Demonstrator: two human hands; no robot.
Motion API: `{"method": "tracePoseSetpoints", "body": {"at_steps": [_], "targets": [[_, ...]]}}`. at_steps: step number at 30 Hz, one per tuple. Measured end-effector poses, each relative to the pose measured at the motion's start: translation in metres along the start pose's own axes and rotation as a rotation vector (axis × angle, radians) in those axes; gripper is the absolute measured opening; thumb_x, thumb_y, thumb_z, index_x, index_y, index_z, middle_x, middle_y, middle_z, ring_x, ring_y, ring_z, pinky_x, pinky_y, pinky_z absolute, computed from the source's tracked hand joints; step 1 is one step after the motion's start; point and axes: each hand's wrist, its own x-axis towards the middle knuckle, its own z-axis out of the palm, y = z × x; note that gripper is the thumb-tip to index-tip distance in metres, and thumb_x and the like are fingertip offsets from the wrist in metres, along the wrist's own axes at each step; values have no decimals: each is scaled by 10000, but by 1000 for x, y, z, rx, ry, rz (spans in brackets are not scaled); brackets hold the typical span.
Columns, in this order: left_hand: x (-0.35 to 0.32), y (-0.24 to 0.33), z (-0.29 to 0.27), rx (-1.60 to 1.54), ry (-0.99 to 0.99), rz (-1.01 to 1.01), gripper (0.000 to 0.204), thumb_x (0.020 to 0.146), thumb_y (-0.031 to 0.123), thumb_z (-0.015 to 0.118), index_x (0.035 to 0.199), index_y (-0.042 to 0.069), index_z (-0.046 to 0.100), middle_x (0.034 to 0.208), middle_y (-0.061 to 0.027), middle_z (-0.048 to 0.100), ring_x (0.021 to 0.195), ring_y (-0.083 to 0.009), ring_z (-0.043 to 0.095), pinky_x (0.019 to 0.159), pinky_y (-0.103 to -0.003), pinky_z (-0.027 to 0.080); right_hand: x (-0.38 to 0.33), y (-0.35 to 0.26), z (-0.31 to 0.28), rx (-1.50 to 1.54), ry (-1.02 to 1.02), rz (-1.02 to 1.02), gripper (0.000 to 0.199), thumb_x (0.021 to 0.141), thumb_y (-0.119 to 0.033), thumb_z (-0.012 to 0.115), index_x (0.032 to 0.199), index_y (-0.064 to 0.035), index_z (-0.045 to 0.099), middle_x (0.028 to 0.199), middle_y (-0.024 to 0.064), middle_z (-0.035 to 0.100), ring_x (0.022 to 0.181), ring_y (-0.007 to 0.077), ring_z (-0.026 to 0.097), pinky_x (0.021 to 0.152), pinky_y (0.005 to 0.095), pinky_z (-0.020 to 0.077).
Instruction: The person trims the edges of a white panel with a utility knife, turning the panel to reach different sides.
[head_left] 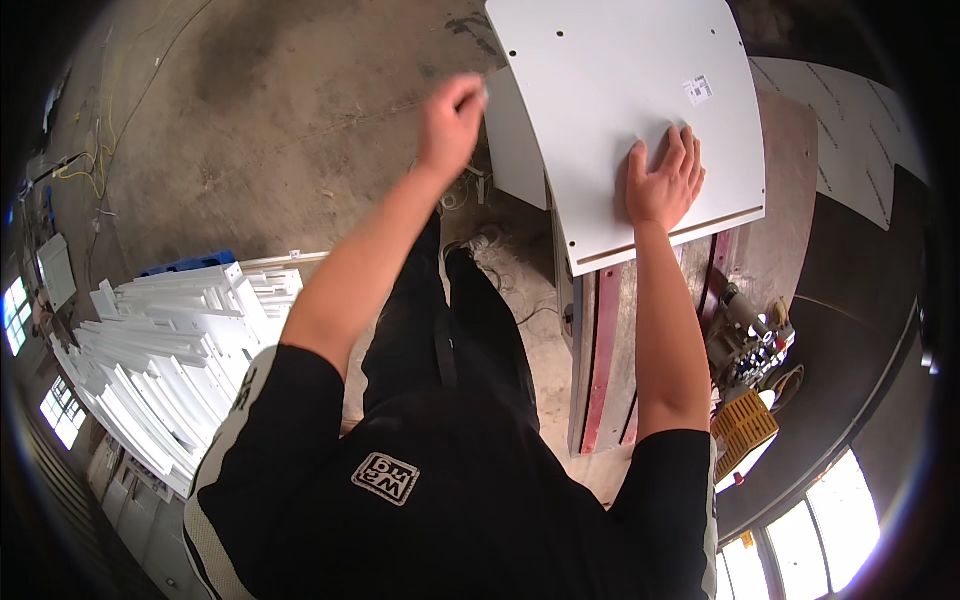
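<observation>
A white panel [620, 95] with small drilled holes and a groove along its near edge lies on a work table [625, 360]. Flat on its surface rests my right hand [665, 182], fingers extended, just below a small printed label [697, 90]. My left hand [450, 125] is raised beside the panel's left edge, apart from it. Its fingers are curled together and slightly blurred; a pale speck shows at the fingertips, too small to name. Below the panel's left side, another white board [515, 140] is partly hidden.
Several long white boards [170, 370] are stacked on the left, with a blue pallet [190, 263] behind. Machine parts [745, 340] and a yellow slatted crate [745, 430] stand right of the table. A patterned sheet [840, 120] lies far right. Loose cords [480, 245] lie near my feet.
</observation>
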Motion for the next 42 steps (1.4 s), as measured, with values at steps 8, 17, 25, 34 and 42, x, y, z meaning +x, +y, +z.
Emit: {"method": "tracePoseSetpoints", "body": {"at_steps": [8, 17, 25, 34, 42], "targets": [[145, -6, -5, 204, -13, 334, 194, 985, 94, 767, 1177, 102, 795, 1056, -60, 794, 923, -219, 754, 818, -347, 586, 2, -3, 0, -4, -4, -17, 661, 1001, -529, 631, 1552, -169, 575, 1704, 79, 499, 1638, 285, 362, 1355, 529, 224], [43, 21, 11, 334, -97, 478, 192, 939, 30, 720, 1058, 169, 781, 866, -55, 674, 779, -310, 698, 646, -419, 549, 5, -8, 0, 15, -15, -13, 677, 990, -533, 630, 1554, -163, 571, 1713, 87, 482, 1644, 277, 351, 1364, 517, 209], [-172, 67, 45, 323, -380, 517, 152, 927, 73, 726, 1051, 158, 743, 833, -24, 621, 789, -238, 672, 601, -382, 557, 2, -6, -1, 9, 5, 11, 680, 990, -554, 624, 1553, -178, 569, 1714, 83, 480, 1643, 272, 352, 1367, 520, 204], [-171, 61, 21, 176, -467, 227, 217, 934, 38, 748, 1133, 114, 785, 927, -110, 661, 854, -319, 692, 741, -418, 577, -4, -1, 2, 24, 15, 3, 686, 983, -568, 627, 1549, -184, 577, 1704, 66, 496, 1641, 271, 354, 1366, 516, 212], [-106, 42, 38, 409, -214, 565, 229, 912, 44, 708, 1081, 175, 787, 874, -27, 674, 798, -277, 701, 628, -388, 583, 2, -5, 1, 37, 35, 4, 688, 983, -582, 622, 1541, -182, 585, 1698, 72, 505, 1632, 261, 370, 1362, 509, 220]]}}
